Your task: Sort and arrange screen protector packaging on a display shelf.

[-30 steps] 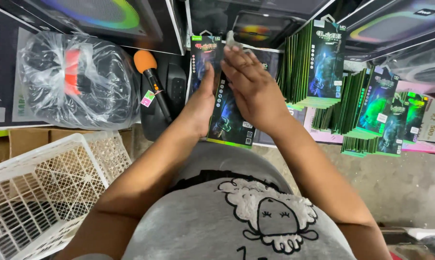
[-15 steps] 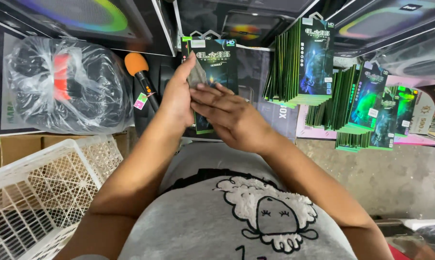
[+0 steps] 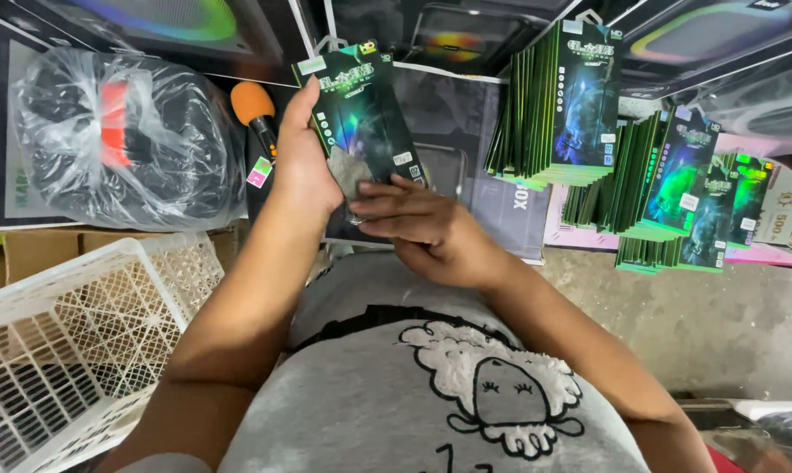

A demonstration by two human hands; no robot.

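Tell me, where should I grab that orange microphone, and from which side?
Grab the orange microphone by its black handle, just under the orange foam head, coming from its left. The handle is a slim stick that fingers can likely wrap around, and the left hand with its flat green packet crowds the right side.

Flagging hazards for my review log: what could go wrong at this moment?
The left hand holds the dark flat package only along one edge, so it might slip or bend under the right hand. The upright package stacks lean close together; a bump could topple them.
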